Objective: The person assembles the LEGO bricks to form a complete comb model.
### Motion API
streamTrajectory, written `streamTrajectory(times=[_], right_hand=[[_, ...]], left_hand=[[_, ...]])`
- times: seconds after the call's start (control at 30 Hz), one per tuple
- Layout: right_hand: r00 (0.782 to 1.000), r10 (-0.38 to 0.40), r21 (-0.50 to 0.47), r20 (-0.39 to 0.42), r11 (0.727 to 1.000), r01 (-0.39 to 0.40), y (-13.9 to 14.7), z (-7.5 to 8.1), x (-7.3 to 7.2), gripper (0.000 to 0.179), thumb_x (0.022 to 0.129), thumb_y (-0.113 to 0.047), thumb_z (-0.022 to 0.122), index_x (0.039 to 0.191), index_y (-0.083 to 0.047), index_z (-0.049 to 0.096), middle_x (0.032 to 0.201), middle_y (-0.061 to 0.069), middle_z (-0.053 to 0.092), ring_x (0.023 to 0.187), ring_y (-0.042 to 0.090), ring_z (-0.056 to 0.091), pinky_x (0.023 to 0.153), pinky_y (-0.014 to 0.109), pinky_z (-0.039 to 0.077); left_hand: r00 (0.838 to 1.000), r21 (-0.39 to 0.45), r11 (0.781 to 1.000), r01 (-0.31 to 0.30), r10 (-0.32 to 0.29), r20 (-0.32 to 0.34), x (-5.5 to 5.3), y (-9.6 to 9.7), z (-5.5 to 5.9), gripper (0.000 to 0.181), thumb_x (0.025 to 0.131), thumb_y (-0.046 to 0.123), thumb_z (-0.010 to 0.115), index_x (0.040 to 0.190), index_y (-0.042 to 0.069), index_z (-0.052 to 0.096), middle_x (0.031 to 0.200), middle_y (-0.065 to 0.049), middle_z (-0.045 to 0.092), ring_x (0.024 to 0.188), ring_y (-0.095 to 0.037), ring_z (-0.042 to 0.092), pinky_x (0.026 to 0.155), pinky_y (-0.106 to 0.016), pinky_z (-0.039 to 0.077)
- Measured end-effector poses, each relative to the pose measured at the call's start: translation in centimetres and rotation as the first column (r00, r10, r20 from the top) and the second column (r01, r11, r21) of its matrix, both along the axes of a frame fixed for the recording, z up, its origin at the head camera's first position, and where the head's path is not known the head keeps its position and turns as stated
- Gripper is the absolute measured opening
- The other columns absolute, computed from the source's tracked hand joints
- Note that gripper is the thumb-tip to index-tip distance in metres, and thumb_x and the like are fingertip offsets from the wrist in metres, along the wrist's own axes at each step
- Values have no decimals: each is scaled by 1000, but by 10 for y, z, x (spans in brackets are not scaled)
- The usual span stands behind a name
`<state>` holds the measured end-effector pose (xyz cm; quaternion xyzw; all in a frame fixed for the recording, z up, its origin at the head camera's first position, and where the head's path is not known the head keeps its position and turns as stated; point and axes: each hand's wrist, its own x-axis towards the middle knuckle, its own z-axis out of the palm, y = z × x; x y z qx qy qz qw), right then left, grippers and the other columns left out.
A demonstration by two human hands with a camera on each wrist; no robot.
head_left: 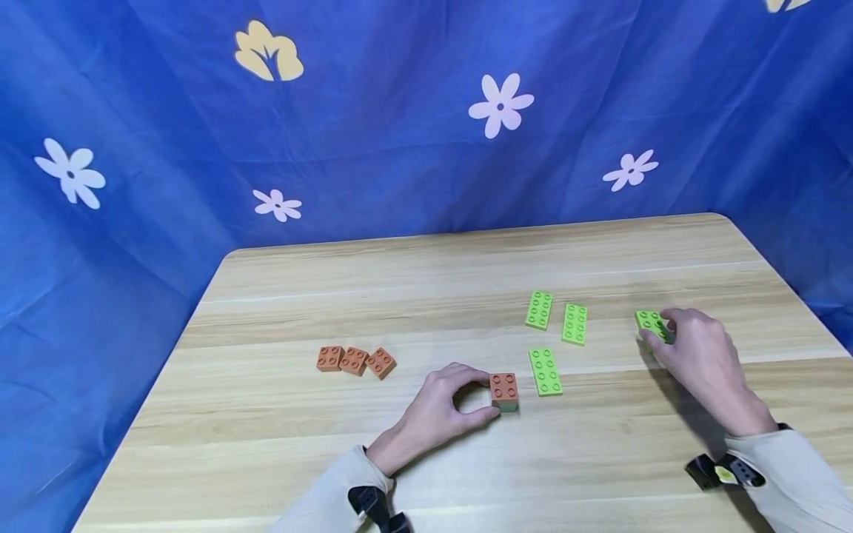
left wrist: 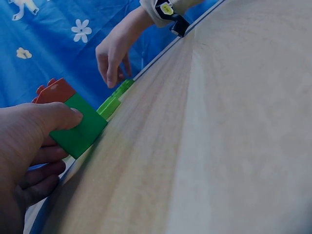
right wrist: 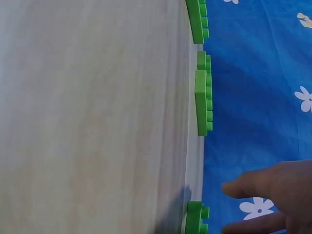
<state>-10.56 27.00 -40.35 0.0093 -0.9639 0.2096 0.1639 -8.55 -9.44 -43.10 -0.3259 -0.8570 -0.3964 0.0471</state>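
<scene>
Between thumb and fingers my left hand (head_left: 436,409) pinches a two-brick stack: a reddish-brown toy brick (head_left: 503,383) on top of a dark green block (left wrist: 85,129). The stack stands upright at the table's middle. Farther right, my right hand (head_left: 706,363) hovers around a light green eight-stud brick (head_left: 646,320). In the right wrist view its thumb and finger are spread apart, with a gap between them and that brick (right wrist: 193,218). The right hand partly covers the brick in the head view.
Several light green bricks (head_left: 546,372) lie flat between the hands, one close to the held stack. To the left, 3 reddish-brown bricks (head_left: 353,360) lie touching in a row on the wooden table (head_left: 266,437). A blue flowered cloth (head_left: 400,126) hangs behind.
</scene>
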Motion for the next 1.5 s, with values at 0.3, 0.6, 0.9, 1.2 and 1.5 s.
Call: streamTrajectory(times=[0.3,0.6,0.9,1.2,1.5], right_hand=[[980,-31,32,198,999,25,-3,-1,1,59,85,-30,71,114,19,55,90,31,54,63,31,50,43,34,38],[979,-53,44,195,998,45,-2,1,-1,55,83,-25,72,109,20,55,84,29,55,63,34,52,43,39,40],[948,-70,45,311,997,59,-2,4,1,41,86,-27,65,92,11,54,69,15,46,55,26,45,40,31,34],[949,-57,33,309,998,49,0,3,0,39,83,-22,63,96,14,54,72,18,48,57,28,47,40,31,35],[974,-34,18,224,999,30,-2,1,1,39,78,-17,62,99,16,57,74,19,50,58,28,47,41,30,34]], left_hand=[[1000,9,1000,8,-8,14,1,0,1,43,75,24,83,112,9,69,107,-1,70,102,-12,62,95,-30,49],[1000,28,999,20,-21,11,0,-1,1,42,75,23,83,111,9,69,107,-1,70,101,-11,63,94,-28,50],[1000,36,999,23,-23,6,1,-1,3,41,75,22,82,111,7,69,106,-1,70,100,-12,64,94,-28,50],[1000,29,999,17,-17,19,1,-1,1,41,75,22,83,111,7,69,105,-1,70,99,-12,64,94,-27,50],[999,35,999,19,-20,28,2,0,2,40,75,21,83,111,7,69,105,0,70,99,-12,64,93,-27,50]])
